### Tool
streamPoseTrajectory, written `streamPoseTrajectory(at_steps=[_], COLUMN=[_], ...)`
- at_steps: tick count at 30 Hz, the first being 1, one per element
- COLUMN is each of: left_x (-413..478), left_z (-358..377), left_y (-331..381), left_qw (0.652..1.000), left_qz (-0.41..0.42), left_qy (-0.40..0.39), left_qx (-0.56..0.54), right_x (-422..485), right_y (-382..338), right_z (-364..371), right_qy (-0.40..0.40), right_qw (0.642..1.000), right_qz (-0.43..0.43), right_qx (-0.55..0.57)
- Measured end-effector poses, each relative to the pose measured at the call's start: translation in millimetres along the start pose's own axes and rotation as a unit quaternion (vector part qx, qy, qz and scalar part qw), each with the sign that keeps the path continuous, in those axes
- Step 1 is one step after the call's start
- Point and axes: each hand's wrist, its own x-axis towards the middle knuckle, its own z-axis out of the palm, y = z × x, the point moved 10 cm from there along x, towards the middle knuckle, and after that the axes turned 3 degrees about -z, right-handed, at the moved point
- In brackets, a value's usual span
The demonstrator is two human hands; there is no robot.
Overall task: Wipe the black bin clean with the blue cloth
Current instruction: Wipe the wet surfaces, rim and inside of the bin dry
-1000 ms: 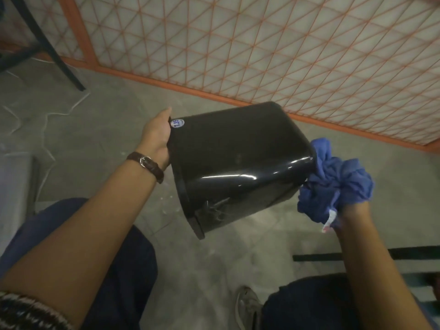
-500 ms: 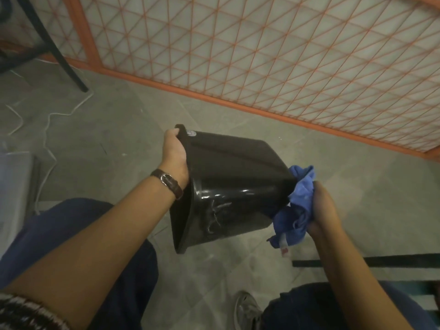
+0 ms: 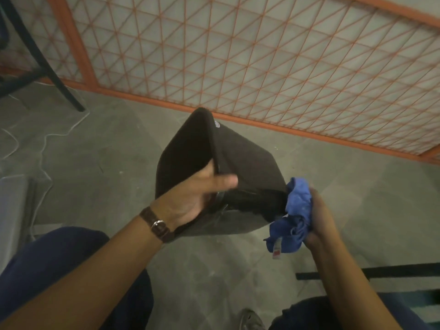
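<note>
Left grip (image 3: pixel 190 201) has the black bin (image 3: pixel 247 163) by its rim, thumb on the outside wall, bin tipped on its side. Right grip (image 3: pixel 319 217) is clenched round the bunched blue cloth (image 3: pixel 297 210), touching the bin's bottom end.

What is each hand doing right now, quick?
Left hand: closed, gripping the black bin by its rim.
Right hand: closed, holding the bunched blue cloth against the bin.

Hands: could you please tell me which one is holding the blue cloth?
The right hand grips the cloth, bunched at the base of the bin; the left hand, wearing a watch, holds the rim instead.
</note>
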Motion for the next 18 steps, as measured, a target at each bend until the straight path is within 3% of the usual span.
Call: streamPoseTrajectory(at_steps=[3,5,13,16,18], left_x=[-4.1,-5.7,-5.9,-2.1,0.2], left_z=[17.2,17.3,-9.0,-11.2,-9.3], left_y=[-12.2,-16.5,-9.6,-16.7,-19.6], left_qw=[0.981,0.968,0.993,0.992,0.991], left_qz=[-0.039,-0.066,-0.038,-0.041,-0.042], left_qy=[-0.090,-0.095,0.059,0.099,0.104], left_qx=[0.166,0.221,0.095,0.067,0.076], right_x=[-0.5,-3.3,-0.6,-12.3,-37.4], right_y=[5.0,5.0,-0.5,-35.2,-85.1], right_z=[0.9,2.7,5.1,-11.7,-7.4], right_qy=[0.002,0.009,0.023,0.120,0.135], right_qw=[1.000,1.000,0.999,0.983,0.948], right_qz=[0.010,0.024,0.017,-0.093,-0.249], right_qx=[-0.003,0.001,-0.030,-0.106,-0.143])
